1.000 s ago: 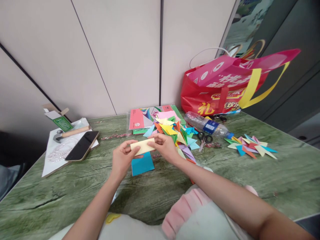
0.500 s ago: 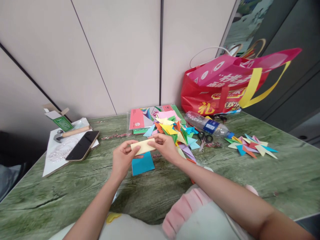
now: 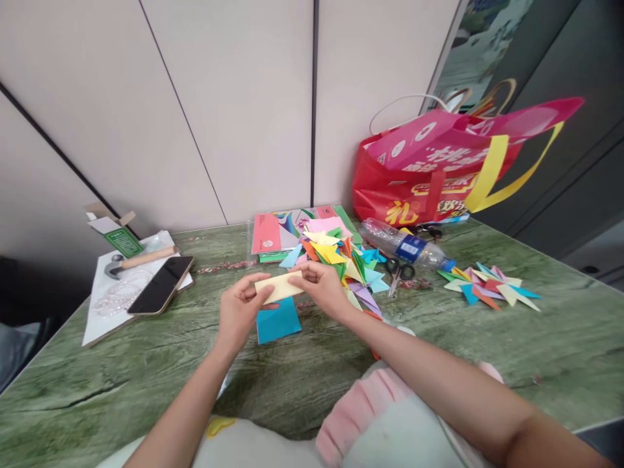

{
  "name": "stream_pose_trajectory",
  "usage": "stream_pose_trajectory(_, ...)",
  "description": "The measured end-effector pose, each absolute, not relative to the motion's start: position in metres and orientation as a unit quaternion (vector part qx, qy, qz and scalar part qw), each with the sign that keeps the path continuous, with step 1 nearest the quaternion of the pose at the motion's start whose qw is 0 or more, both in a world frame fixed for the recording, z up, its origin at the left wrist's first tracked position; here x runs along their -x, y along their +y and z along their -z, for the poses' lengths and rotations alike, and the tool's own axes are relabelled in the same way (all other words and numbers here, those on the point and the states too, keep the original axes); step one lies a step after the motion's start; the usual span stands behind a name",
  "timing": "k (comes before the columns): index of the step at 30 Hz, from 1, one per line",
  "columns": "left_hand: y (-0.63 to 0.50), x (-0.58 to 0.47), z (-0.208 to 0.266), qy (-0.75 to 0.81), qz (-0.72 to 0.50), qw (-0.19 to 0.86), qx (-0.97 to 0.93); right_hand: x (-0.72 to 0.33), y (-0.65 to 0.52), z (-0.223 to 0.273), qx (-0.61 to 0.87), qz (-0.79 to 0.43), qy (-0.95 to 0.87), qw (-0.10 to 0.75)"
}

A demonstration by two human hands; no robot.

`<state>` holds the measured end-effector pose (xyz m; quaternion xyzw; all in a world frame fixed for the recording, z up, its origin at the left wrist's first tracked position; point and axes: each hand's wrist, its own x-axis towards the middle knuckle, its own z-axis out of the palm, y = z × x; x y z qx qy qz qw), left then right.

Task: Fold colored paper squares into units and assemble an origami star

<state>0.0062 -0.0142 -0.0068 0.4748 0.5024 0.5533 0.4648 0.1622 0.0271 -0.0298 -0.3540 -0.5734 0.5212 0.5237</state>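
Observation:
Between my two hands is a folded strip of pale yellow paper point(image 3: 279, 286), held up above the table. My left hand point(image 3: 240, 308) pinches its left end, thumb in front and fingers behind. At the right end, the thumb and fingers of my right hand point(image 3: 322, 290) grip it the same way. A blue square of paper point(image 3: 279, 323) lies on the table just below the strip. Behind my right hand is a heap of folded paper pieces point(image 3: 327, 252) in many colours, partly hidden by that hand.
Packs of coloured paper point(image 3: 267, 234) lie behind the heap. To the right are scissors point(image 3: 400, 272), a plastic bottle point(image 3: 412, 248), more folded pieces point(image 3: 492, 286) and a red bag point(image 3: 394, 185). At left, a phone point(image 3: 162, 286), hammer point(image 3: 146, 258) and small box point(image 3: 117, 234) rest on a white board.
Both hands keep the same grip on the pale yellow paper. Only a very slight shift of the whole view shows.

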Motion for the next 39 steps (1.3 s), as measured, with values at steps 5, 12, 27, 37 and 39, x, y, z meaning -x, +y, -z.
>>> stream_pose_trajectory(5, -0.0136, -0.0063, 0.0074, 0.506, -0.557, 0.464, -0.467, -0.1615, 0.0269, 0.0297, 0.35, -0.526, -0.57, 0.526)
stream_pose_trajectory(12, -0.0136, -0.0058, 0.0067, 0.515, -0.553, 0.455, -0.471, -0.1617, 0.0273, 0.0303, 0.349, -0.532, -0.568, 0.522)
stream_pose_trajectory(27, -0.0129, -0.0047, 0.0087, 0.517, -0.556, 0.445, -0.475, -0.1618, 0.0269, 0.0289, 0.349, -0.541, -0.563, 0.518)
stream_pose_trajectory(37, -0.012, -0.0042, 0.0101, 0.516, -0.555, 0.437, -0.485, -0.1623, 0.0257, 0.0266, 0.358, -0.536, -0.563, 0.517)
stream_pose_trajectory(39, -0.0121, -0.004, 0.0103, 0.516, -0.554, 0.434, -0.488, -0.1624, 0.0258, 0.0265, 0.359, -0.538, -0.563, 0.515)
